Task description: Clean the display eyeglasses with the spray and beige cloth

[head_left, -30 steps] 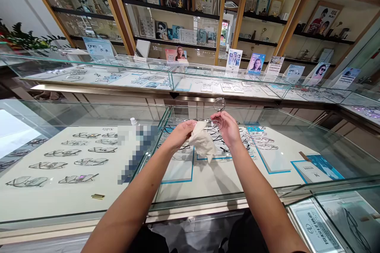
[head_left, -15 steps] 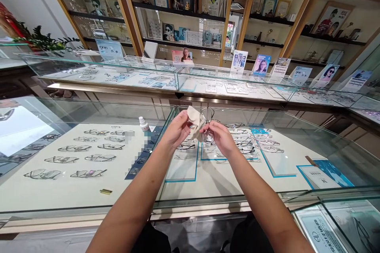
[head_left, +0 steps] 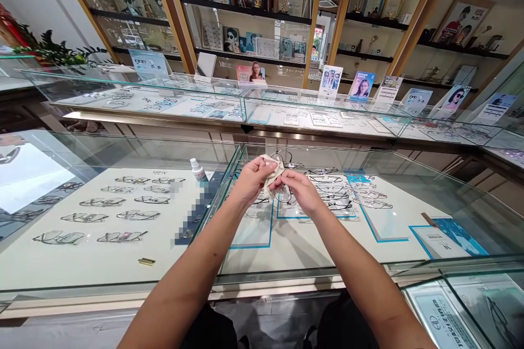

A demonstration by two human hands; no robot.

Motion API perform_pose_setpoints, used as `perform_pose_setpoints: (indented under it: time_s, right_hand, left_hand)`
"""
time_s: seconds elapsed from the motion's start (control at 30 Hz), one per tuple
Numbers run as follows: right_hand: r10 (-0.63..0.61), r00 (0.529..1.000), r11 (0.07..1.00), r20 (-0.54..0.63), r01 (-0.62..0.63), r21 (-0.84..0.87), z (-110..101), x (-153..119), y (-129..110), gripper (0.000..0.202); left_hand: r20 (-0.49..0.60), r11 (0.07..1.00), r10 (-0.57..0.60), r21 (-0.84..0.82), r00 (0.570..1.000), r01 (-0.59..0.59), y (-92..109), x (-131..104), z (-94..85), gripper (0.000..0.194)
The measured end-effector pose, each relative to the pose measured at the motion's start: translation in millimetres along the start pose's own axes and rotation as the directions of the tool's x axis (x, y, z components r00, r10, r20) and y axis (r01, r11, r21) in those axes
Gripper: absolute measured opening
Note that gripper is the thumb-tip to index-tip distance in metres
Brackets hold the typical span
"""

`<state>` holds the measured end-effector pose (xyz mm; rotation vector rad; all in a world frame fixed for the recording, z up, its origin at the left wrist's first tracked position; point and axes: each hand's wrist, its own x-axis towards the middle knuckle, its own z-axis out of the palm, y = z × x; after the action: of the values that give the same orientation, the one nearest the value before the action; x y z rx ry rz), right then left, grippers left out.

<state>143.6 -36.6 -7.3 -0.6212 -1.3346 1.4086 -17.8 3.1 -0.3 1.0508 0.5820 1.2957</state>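
Observation:
Above the glass showcase, my left hand [head_left: 250,179] is closed on a cream cleaning cloth [head_left: 272,167], its thumb pressing the folded fabric. Just to the right, my right hand [head_left: 301,190] pinches a pair of thin-framed eyeglasses [head_left: 288,196]. One round rim stands out above the cloth and another hangs below my fingers. The cloth lies against the glasses between both hands and covers part of the frame. How far it wraps round the lens I cannot tell.
A small white spray bottle [head_left: 198,169] stands left of my hands on the glass. Inside the showcase lie rows of eyeglasses [head_left: 123,236] and blue-edged trays [head_left: 270,229]. A second glass counter [head_left: 196,106] with standing cards runs behind. A small gold piece [head_left: 146,262] lies front left.
My left hand and the cloth have moved right, closer to my right hand. The cloth is now bunched over the glasses, where before it hung loosely from my left fingers.

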Motion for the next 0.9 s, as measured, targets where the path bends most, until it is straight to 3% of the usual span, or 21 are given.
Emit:
perform_pose_setpoints:
  time_s: [0.13,0.33,0.53,0.67,0.9]
  right_hand:
    - [-0.016,1.000,1.000,0.006,0.016,-0.007,-2,0,0,0.023]
    - [-0.039,0.999,0.999,0.011,0.040,-0.034,-5,0,-5,0.024]
    - [0.001,1.000,1.000,0.011,-0.001,0.014,-4,1,-5,0.028]
    - [0.030,1.000,0.998,0.000,-0.030,0.064,-4,3,0,0.027]
    - [0.024,0.999,1.000,0.021,-0.023,-0.016,-1,1,4,0.027]
  left_hand:
    - [0.016,0.993,-0.065,0.096,0.998,0.063,1,0,0.1,0.043]
    - [0.104,0.969,-0.172,0.198,0.980,0.149,0,-1,-1.2,0.046]
    - [0.262,0.993,-0.114,0.069,0.958,0.099,6,-6,6.7,0.041]
    - [0.222,0.997,-0.072,-0.001,0.972,0.074,3,-8,9.2,0.037]
    - [0.052,0.997,0.020,0.067,0.998,-0.024,-4,-8,13.7,0.046]
